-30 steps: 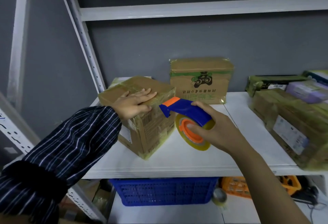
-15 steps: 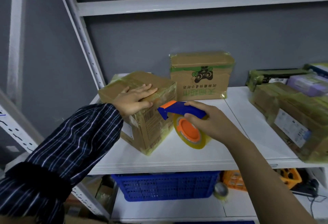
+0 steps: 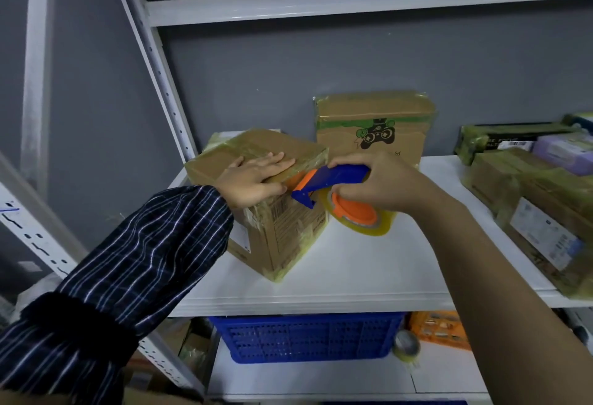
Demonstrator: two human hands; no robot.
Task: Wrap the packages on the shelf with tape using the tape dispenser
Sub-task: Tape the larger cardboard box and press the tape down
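The tape dispenser [image 3: 333, 180] has risen from beside the package [image 3: 279, 234] to its upper right edge, so a strip is probably about to run over the top. The right hand [image 3: 385, 180] has its fingers curled round the handle. The left hand [image 3: 256, 177] presses flat, fingers straight, on the package near the shelf's [image 3: 353, 270] left edge. The rear box [image 3: 375, 116] shows a green gamepad logo (other print is unreadable).

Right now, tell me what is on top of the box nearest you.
The left hand rests flat on top of the box, fingers straight. The cardboard under its palm is hidden.
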